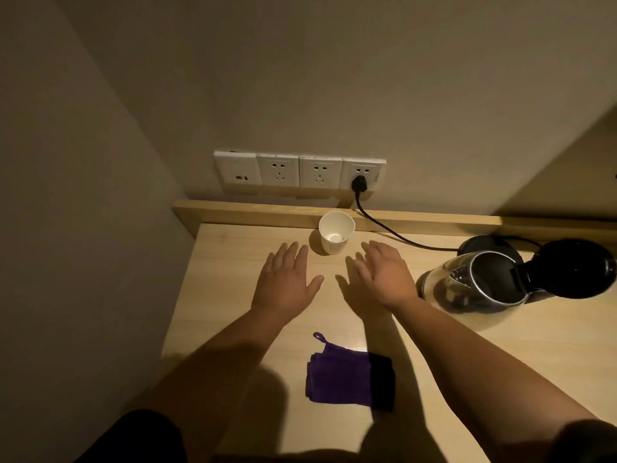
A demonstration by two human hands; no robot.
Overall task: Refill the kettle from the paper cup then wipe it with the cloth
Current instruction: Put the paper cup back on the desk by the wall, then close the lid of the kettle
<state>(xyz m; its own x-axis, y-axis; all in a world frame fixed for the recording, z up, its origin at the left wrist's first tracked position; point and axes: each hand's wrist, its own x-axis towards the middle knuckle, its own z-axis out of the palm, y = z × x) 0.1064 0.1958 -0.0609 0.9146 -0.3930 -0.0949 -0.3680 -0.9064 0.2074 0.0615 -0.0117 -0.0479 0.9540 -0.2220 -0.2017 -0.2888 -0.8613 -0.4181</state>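
A white paper cup [335, 232] stands upright near the back ledge of the light wooden table [233, 315]. My left hand [287, 283] and my right hand [384, 276] hover flat over the table just in front of the cup, palms down, fingers spread, holding nothing. A glass kettle [474, 285] with a steel rim sits at the right with its black lid [577, 267] flipped open. A folded purple cloth [340, 377] with a hanging loop lies near the front edge, between my forearms.
A row of white wall sockets [298, 172] sits above the ledge; a black plug and cord [384, 228] run from the rightmost socket to the kettle's black base [484, 243]. Walls close the left side and the back.
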